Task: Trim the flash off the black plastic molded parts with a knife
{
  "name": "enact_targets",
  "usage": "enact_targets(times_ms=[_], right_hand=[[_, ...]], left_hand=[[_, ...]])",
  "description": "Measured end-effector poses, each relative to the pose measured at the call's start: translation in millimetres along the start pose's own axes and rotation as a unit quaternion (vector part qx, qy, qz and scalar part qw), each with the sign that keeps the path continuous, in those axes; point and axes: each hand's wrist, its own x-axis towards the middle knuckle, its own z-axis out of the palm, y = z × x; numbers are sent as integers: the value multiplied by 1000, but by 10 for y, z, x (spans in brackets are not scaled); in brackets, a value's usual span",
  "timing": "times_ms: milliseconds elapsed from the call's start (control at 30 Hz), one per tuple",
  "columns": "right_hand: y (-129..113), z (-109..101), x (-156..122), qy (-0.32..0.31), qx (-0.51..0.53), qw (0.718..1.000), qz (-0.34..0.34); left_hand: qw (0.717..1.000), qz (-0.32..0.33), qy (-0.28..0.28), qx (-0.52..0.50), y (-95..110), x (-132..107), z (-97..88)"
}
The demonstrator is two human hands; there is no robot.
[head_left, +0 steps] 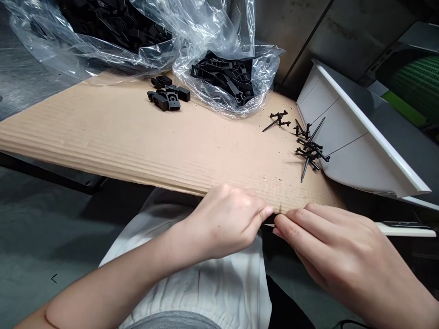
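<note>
My left hand (226, 219) and my right hand (329, 246) meet fingertip to fingertip at the near edge of a corrugated cardboard sheet (137, 137). Both have their fingers curled together in a pinch. Whatever they hold is hidden between the fingertips and below the cardboard's edge. A small heap of black plastic clips (168, 96) lies on the far side of the cardboard. Thin black sprue pieces (308, 146) are scattered at its right end.
Two clear plastic bags hold black parts: a small one (233, 77) at the back centre, a large one (103, 32) at the back left. A white angled chute (356, 137) stands at the right. Grey floor and my white clothing lie below.
</note>
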Motion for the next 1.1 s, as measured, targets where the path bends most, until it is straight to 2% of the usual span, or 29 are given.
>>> enact_targets(times_ms=[100, 433, 567, 700, 833, 900, 1033, 1100], right_hand=[[-5, 24, 6, -10, -14, 1000, -7], [-32, 16, 58, -12, -38, 999, -11], [-74, 61, 40, -51, -19, 997, 63], [-144, 133, 20, -107, 60, 980, 159], [-199, 162, -18, -143, 160, 963, 161], [-201, 168, -53, -95, 173, 966, 166], [-175, 204, -117, 65, 141, 969, 192], [-172, 240, -129, 100, 145, 965, 192]], left_hand=[[1000, -10, -10, 5, 1, 8, -1], [1000, 3, 12, 8, 4, -11, 25], [999, 3, 35, 12, -2, -15, 56], [998, 2, 63, 6, 9, -27, 93], [996, -14, 85, -5, 5, -27, 109], [996, -7, 91, -13, -6, -27, 113], [994, -3, 101, -30, -21, -24, 118], [994, -6, 104, -42, -23, -21, 115]])
